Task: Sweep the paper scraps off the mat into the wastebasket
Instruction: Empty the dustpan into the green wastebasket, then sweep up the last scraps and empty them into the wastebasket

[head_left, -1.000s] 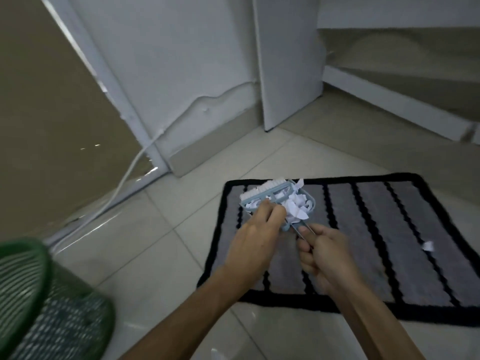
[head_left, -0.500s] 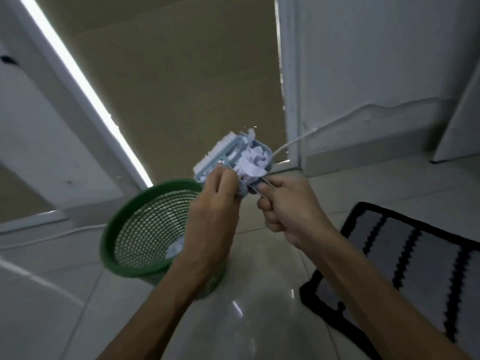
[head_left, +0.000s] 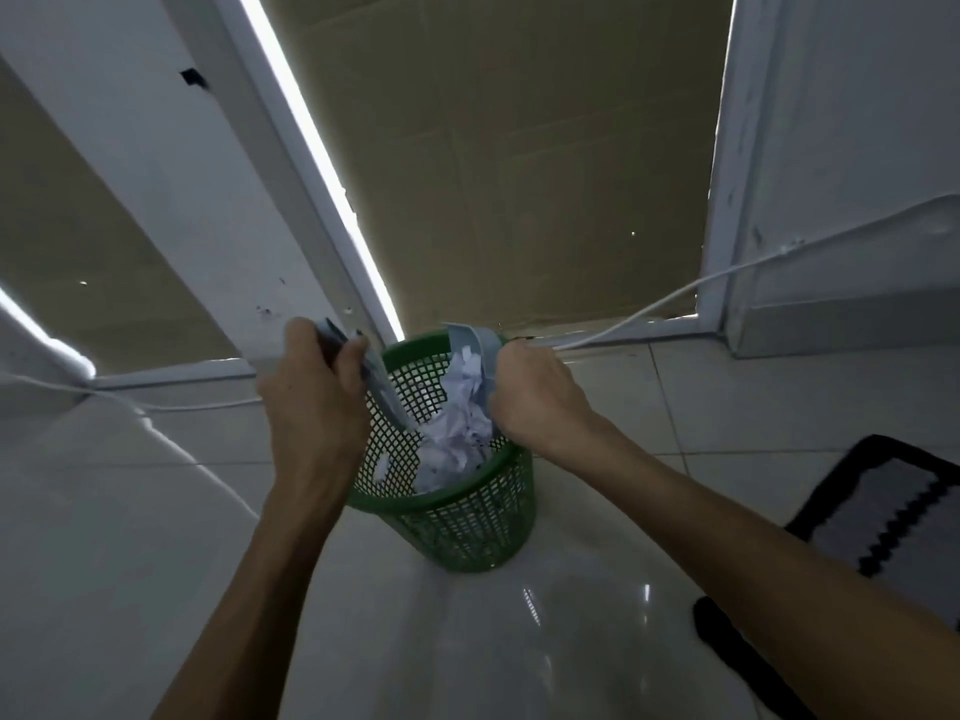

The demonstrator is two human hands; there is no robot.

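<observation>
Right hand [head_left: 537, 394] fingers grip the dustpan [head_left: 480, 350] (left hand [head_left: 311, 392] grips the brush [head_left: 382, 387]); paper scraps [head_left: 452, 444] below, in the wastebasket [head_left: 467, 527].

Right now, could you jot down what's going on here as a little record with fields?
Setting: tiled floor by a white door frame
Left hand: grips a pale blue brush over the basket
Right hand: grips a pale blue dustpan, tipped over the basket
Basket: green mesh, upright on the floor
Scraps: white paper, sliding from the dustpan into the basket
Mat: striped, black-edged, at the right edge, apart from the basket
Cable: white, runs along the wall
</observation>
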